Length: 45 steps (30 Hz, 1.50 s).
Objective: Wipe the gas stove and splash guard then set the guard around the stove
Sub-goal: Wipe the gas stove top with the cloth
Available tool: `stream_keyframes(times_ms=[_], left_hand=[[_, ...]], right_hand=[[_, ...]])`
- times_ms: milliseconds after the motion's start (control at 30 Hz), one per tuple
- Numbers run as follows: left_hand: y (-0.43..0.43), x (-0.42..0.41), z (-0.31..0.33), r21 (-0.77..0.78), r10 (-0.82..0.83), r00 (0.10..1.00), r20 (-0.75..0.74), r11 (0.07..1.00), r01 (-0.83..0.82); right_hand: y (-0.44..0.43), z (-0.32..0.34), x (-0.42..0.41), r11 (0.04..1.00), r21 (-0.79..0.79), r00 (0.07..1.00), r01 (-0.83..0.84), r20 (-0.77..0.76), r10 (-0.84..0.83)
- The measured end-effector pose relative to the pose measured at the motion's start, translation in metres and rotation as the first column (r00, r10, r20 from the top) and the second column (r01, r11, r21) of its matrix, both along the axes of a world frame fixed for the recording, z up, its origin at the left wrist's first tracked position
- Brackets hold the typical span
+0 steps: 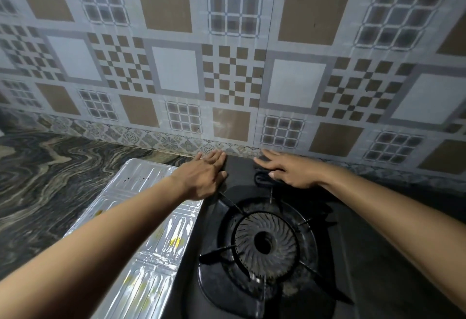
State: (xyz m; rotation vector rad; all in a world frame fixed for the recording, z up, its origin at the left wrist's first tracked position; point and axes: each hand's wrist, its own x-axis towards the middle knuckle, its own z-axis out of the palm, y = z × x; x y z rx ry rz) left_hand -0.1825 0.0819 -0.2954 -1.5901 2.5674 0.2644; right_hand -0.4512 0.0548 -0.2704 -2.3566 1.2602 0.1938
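A black single-burner gas stove (365,255) fills the lower right, with its round burner (267,243) and pan supports in the middle. My right hand (290,171) lies flat with fingers spread on a dark cloth (261,180), pressing it onto the stove's rear top near the wall. My left hand (204,177) rests with straight fingers against the stove's rear left corner and holds nothing. The silver foil splash guard (141,185) lies flat on the counter just left of the stove, with yellow and dark stains on it. My left forearm crosses over the guard.
A dark marbled stone counter (50,180) stretches to the left. A patterned tiled wall (227,66) rises directly behind the stove and both hands. The stove's right side stands close to a dark surface along the wall.
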Motion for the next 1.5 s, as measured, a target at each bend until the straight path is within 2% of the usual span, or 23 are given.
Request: stream_keyframes(times_ms=[167,300,633,833,967,1100,1200,1300,1367,1500], left_hand=[[0.001,-0.002,0.001,-0.005,0.006,1.000,0.013,1.000,-0.006],[0.002,-0.003,0.000,0.000,0.016,1.000,0.023,1.000,-0.016],[0.001,-0.007,0.006,0.013,0.025,0.996,0.089,1.000,-0.026],[0.000,-0.016,0.020,0.026,0.068,0.985,0.157,0.997,-0.073],[0.007,-0.040,0.028,0.013,0.112,0.991,0.068,0.994,-0.113],[0.018,-0.077,0.033,0.014,0.053,0.998,-0.029,0.999,-0.052],[0.022,-0.095,0.021,0.081,0.005,1.000,-0.020,0.997,-0.004],[0.023,-0.097,0.006,0.118,-0.008,1.000,0.008,0.993,0.007],[0.024,-0.096,0.003,0.114,-0.003,1.000,0.007,0.993,0.002],[0.025,-0.097,0.002,0.102,0.003,1.000,-0.006,0.995,-0.002]], right_hand=[[0.035,-0.007,-0.074,0.987,-0.045,0.985,0.155,-0.071,-0.158],[0.039,-0.009,-0.069,0.972,-0.096,0.968,0.215,-0.108,-0.224],[-0.002,0.003,0.035,0.995,0.011,0.993,0.102,-0.057,-0.101],[0.000,0.007,0.023,0.989,0.047,0.990,0.142,-0.024,-0.141],[0.011,0.006,-0.003,0.971,0.047,0.971,0.236,-0.033,-0.235],[0.027,0.003,-0.031,0.944,0.016,0.943,0.330,-0.040,-0.330],[0.041,0.000,-0.047,0.918,-0.072,0.918,0.390,-0.041,-0.394],[0.056,-0.004,-0.058,0.876,-0.177,0.893,0.449,0.039,-0.449],[0.065,-0.008,-0.066,0.871,-0.178,0.889,0.458,0.084,-0.450],[0.080,-0.015,-0.086,0.867,-0.176,0.883,0.466,0.035,-0.467]])
